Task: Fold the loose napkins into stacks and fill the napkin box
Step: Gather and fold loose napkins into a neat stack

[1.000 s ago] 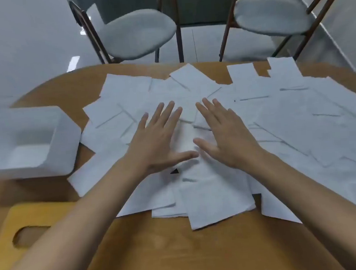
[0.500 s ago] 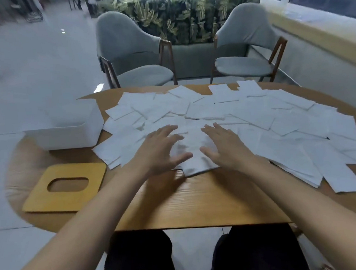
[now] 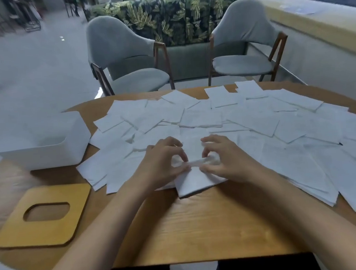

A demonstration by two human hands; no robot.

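Several loose white napkins [image 3: 256, 125] lie spread and overlapping across the wooden table [image 3: 200, 228]. One napkin [image 3: 194, 182] sits at the near edge of the spread, its top edge lifted. My left hand [image 3: 162, 163] and my right hand [image 3: 223, 159] pinch that raised edge between thumbs and fingers, close together. The white napkin box [image 3: 40, 144], open on top with nothing inside, stands at the table's left edge. Its yellow wooden lid [image 3: 43, 216] with an oval slot lies flat in front of it.
Two grey chairs [image 3: 129, 60] [image 3: 244, 45] stand behind the table, with a leaf-patterned sofa [image 3: 175, 15] further back. Bare wood runs along the near table edge. My dark-clothed legs show below that edge.
Both hands went from lying flat on the napkins to curling and pinching up one napkin's edge. The view has tilted up and back, showing more of the room.
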